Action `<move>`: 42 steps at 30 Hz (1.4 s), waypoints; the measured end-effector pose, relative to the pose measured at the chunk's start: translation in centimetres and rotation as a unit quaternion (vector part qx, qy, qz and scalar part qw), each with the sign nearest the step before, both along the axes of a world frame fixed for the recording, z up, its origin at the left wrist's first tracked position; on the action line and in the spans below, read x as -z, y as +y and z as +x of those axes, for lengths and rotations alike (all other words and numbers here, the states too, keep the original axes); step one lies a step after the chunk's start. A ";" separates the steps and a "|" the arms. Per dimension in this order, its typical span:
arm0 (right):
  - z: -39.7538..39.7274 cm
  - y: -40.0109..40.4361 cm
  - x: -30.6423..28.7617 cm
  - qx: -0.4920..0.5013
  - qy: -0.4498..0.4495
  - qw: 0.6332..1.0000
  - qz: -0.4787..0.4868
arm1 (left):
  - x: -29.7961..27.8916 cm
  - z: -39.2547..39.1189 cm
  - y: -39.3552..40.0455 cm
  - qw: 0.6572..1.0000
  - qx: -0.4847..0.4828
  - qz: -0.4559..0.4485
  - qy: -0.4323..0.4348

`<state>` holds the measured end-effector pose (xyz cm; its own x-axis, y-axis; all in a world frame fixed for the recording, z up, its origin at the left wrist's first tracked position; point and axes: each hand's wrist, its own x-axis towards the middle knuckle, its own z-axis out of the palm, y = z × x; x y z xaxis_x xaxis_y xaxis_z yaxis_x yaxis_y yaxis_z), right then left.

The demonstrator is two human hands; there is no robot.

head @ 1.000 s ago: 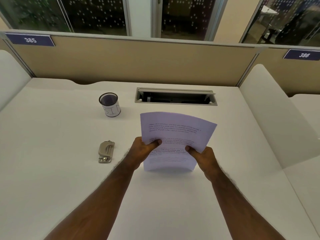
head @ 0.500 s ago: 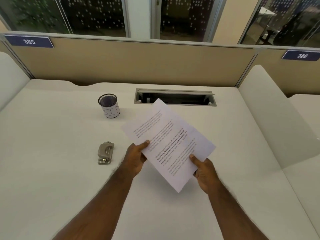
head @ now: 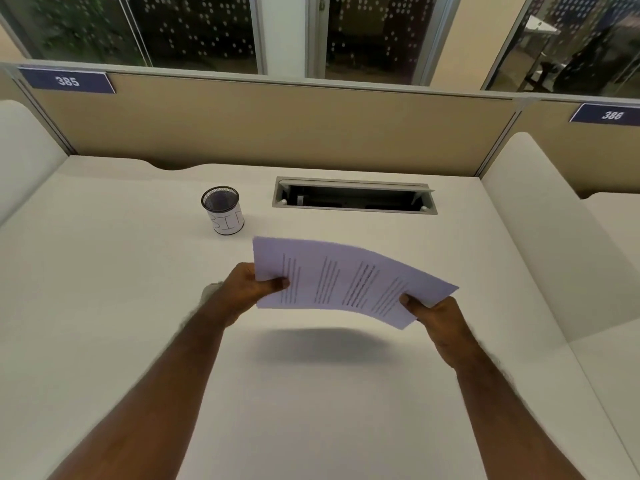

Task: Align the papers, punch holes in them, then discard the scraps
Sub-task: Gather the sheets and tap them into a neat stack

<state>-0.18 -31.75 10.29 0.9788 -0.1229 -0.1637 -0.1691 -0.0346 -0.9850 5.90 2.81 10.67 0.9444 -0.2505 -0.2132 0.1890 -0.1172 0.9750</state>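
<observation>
A thin stack of printed white papers (head: 346, 278) hangs in the air above the white desk (head: 311, 403), turned sideways so its text lines run away from me. My left hand (head: 249, 287) pinches the stack's left short edge with the thumb on top. My right hand (head: 438, 320) pinches the right short edge, which sits lower and closer to me. The sheets bow upward in the middle. The grey hole punch (head: 209, 292) is almost wholly hidden behind my left wrist. A black mesh cup labelled BIN (head: 223, 211) stands upright beyond the left hand.
An open cable slot (head: 353, 199) is sunk into the desk behind the papers. A tan partition (head: 277, 126) closes the back. White side panels (head: 540, 237) rise at the desk's left and right edges.
The papers have turned from upright, through a diagonal tilt, to landscape. My left hand moved up to the left short edge and my right hand swung out to the right.
</observation>
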 end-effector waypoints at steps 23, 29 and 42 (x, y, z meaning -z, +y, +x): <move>-0.7 3.6 4.0 0.063 0.217 0.968 0.112 | 3.5 -3.0 -3.5 0.970 -0.117 -0.111 0.183; 0.1 4.6 2.7 0.076 0.135 0.978 0.142 | 4.4 -3.9 -4.8 0.959 -0.043 -0.152 0.235; 0.7 2.9 -1.9 -0.075 0.034 0.995 -0.049 | -2.7 -0.1 -4.1 0.998 0.042 -0.033 -0.042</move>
<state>0.57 -28.82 12.16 0.9744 0.0058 -0.2249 -0.2211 -0.1599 -0.9621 5.78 -1.33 13.35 0.9331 -0.3409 -0.1142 0.0977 -0.0652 0.9931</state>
